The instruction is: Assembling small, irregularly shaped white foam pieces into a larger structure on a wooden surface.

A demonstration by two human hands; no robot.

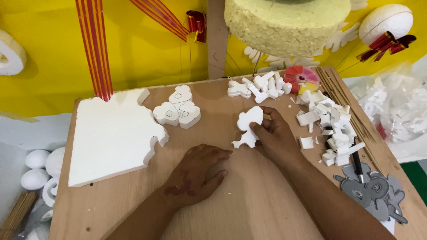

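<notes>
Foam cutout [247, 126] pinched in right hand [275, 135] grip, left hand [198, 175] flat on board [249, 204], holding nothing

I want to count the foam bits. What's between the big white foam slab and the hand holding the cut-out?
In the head view, three small heart-shaped foam pieces lie between the foam slab and the right hand holding the foam cut-out.
</notes>
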